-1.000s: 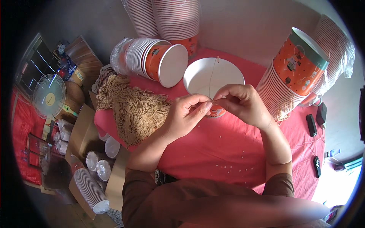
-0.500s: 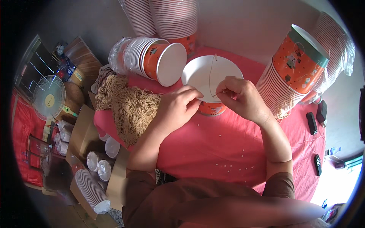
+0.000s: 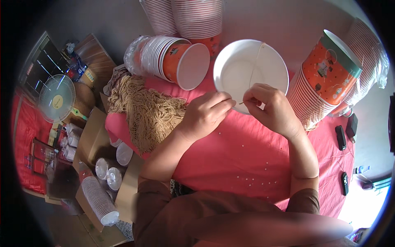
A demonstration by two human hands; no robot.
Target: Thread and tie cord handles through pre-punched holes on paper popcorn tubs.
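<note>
A white paper bucket (image 3: 236, 68) stands open side up on the pink cloth (image 3: 238, 164), its near rim under both hands. A thin tan string (image 3: 256, 66) runs across its mouth as a handle. My left hand (image 3: 205, 113) pinches at the near rim beside the string's end. My right hand (image 3: 271, 109) pinches the string's end at the rim, fingertips almost touching those of the left hand. A heap of tan strings (image 3: 150, 111) lies left of my left hand.
A stack of orange paper buckets (image 3: 173, 59) lies on its side at the back. Another stack (image 3: 325, 86) leans at the right, more stand at the back (image 3: 197, 20). Black remotes (image 3: 340, 136) lie at the right edge. Boxes of cups (image 3: 101, 181) and a fan (image 3: 55, 99) sit left.
The white bucket has moved up in view and now shows its open mouth more fully. Both hands stayed at its near rim, fingertips close together on the string.
</note>
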